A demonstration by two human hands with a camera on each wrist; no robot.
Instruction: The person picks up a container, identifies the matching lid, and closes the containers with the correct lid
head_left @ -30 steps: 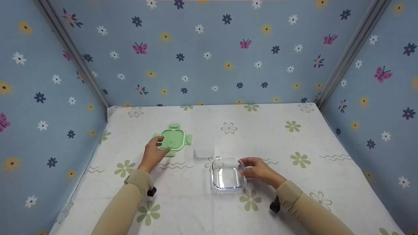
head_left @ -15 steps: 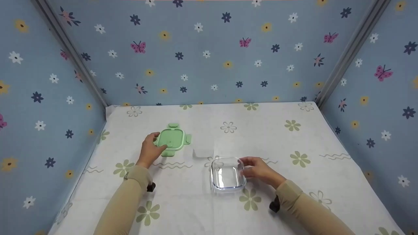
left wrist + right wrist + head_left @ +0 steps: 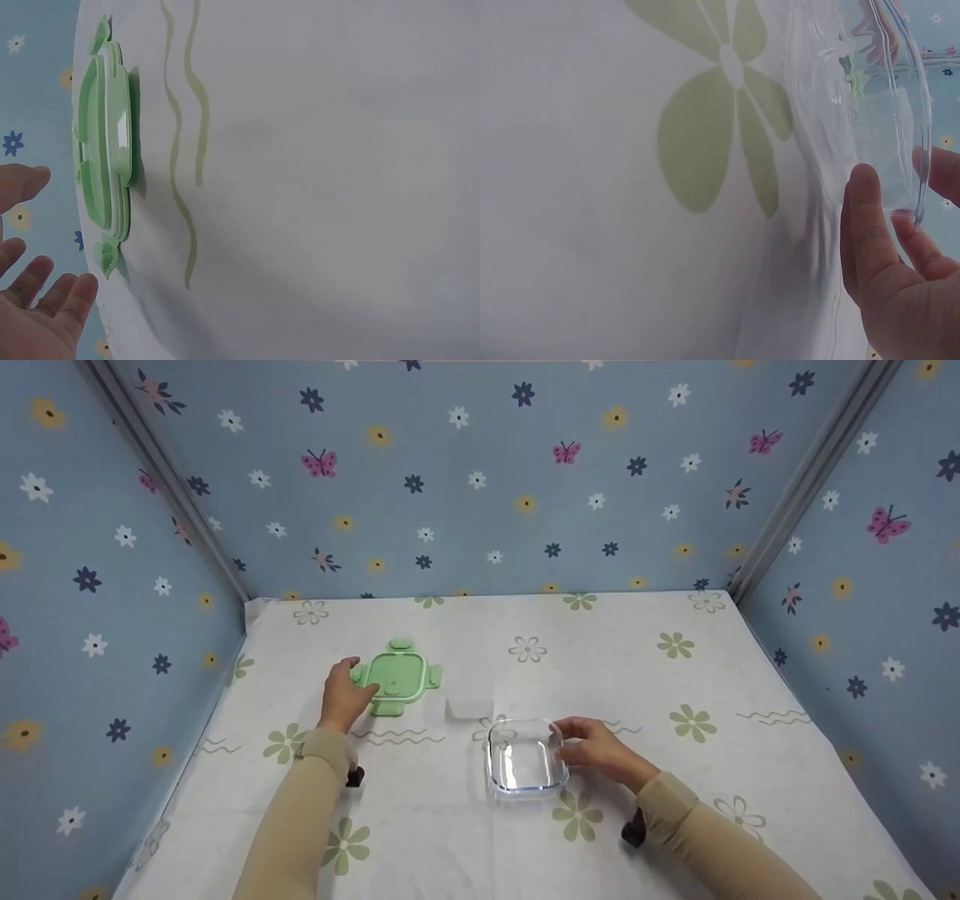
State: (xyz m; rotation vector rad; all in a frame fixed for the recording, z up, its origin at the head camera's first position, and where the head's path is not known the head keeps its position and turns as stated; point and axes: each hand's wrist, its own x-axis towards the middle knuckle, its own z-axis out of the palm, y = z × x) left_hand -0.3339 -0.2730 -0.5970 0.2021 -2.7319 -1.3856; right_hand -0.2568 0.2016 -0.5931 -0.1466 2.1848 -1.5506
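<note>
A green square lid [image 3: 397, 676] with flap clips lies flat on the cloth at left of middle. My left hand [image 3: 345, 697] is at its left side, thumb and fingers spread apart, with thumb tip close over the lid's near-left corner. In the left wrist view a gap shows between those fingers [image 3: 79, 300] and the lid [image 3: 94, 142]. A clear square food container [image 3: 526, 761] stands uncovered on the cloth, right of the lid. My right hand [image 3: 600, 751] holds its right side, with fingers and thumb at the rim. The right wrist view shows one finger [image 3: 866, 202] along the clear wall.
A plain white piece [image 3: 470, 708] lies between the lid and the container, blending into the white flowered cloth [image 3: 600, 660]. Blue patterned walls [image 3: 480, 510] with grey corner posts [image 3: 810, 480] enclose the table at the back and both sides.
My left hand has drawn back left from over the lid and slightly away from me, showing more of the lid. The right hand and container stay in place; the head view has shifted slightly.
</note>
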